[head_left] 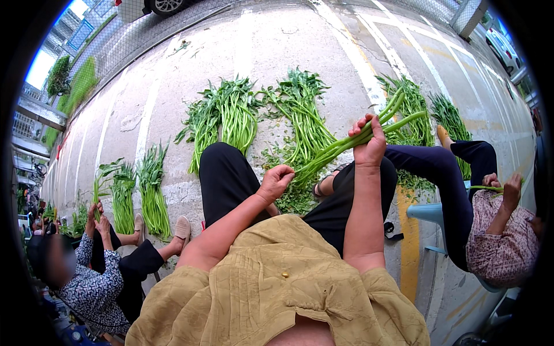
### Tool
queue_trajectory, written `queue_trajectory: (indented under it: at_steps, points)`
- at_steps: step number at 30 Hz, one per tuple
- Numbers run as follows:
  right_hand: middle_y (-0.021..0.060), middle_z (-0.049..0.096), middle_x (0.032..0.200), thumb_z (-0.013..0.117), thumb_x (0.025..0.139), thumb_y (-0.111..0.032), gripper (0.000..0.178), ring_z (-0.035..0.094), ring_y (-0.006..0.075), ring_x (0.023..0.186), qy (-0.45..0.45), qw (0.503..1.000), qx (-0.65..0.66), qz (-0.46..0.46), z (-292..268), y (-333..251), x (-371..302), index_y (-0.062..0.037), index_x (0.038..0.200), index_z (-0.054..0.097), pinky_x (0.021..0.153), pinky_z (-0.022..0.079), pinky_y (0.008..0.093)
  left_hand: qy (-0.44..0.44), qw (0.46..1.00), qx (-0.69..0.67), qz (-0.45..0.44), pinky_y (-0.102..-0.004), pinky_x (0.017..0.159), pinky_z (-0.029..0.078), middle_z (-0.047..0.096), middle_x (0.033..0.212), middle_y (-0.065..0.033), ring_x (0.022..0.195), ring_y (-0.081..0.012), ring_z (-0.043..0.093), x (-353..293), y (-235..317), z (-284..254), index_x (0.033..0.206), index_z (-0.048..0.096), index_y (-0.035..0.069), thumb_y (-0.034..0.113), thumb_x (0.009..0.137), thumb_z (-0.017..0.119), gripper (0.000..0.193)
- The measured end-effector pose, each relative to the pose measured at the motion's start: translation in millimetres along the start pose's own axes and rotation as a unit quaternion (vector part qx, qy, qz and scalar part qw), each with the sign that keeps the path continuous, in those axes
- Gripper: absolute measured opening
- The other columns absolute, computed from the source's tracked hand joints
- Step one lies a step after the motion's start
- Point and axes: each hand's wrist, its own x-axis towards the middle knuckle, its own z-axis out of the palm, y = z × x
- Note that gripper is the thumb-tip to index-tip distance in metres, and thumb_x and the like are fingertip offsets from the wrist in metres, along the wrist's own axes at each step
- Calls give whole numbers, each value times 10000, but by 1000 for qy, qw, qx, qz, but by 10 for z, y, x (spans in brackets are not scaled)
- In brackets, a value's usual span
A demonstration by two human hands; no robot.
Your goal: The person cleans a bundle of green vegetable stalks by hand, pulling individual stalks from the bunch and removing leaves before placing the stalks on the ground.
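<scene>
My right hand [370, 142] is closed around a bunch of long green water spinach stems [398, 108], held above my right knee. The cut ends point up and to the right, and the leafy ends slant down to the left. At those leafy ends, my left hand [275, 183] pinches a leaf tip between thumb and fingers. On the ground beyond my knees lie piles of water spinach: one pile [238, 118] ahead on the left and another pile [303, 118] in the middle. Loose leaves [295, 202] are scattered between my feet.
To my left, a seated person [101, 271] holds greens beside more water spinach bundles [151, 196]. A person [502, 230] on my right sits on a light blue stool [427, 213], stems in hand. Further bundles [412, 121] lie ahead right. A mesh fence [202, 14] stands beyond.
</scene>
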Motion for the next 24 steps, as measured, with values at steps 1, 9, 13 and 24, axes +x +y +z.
queue_trajectory:
  at_steps: [1, 9, 13, 24]
  points:
    - [50, 506, 696, 480, 906, -263, 208, 483, 175, 600, 0, 1000, -1, 0, -3, 2, 2, -57, 901, 507, 562, 432, 331, 1, 1000, -24, -11, -198, 583, 426, 565, 701, 11, 633, -50, 503, 3, -5, -6, 838, 592, 16, 56, 803, 592, 53]
    - [38, 493, 723, 477, 905, -264, 209, 447, 147, 616, -12, 999, 28, -26, -62, -109, 26, -61, 890, 525, 572, 392, 293, 166, 939, -225, -199, -224, 472, 454, 584, 627, -38, 512, -92, 540, 38, -338, -304, 795, 579, 42, 121, 811, 603, 84]
    - [36, 491, 722, 478, 906, -264, 209, 443, 144, 615, -14, 999, 37, -21, -65, -94, 35, -61, 886, 525, 565, 388, 290, 169, 954, -206, -137, -215, 477, 443, 569, 599, -17, 513, -78, 530, 81, -270, -225, 781, 585, 28, 116, 786, 630, 99]
    - [46, 502, 703, 482, 903, -266, 208, 470, 166, 599, -21, 999, 39, 2, -69, -62, 27, -62, 888, 521, 557, 414, 317, 67, 993, 79, 64, -253, 563, 456, 515, 728, -44, 590, -128, 512, 31, 222, -38, 765, 576, 17, 105, 682, 683, 162]
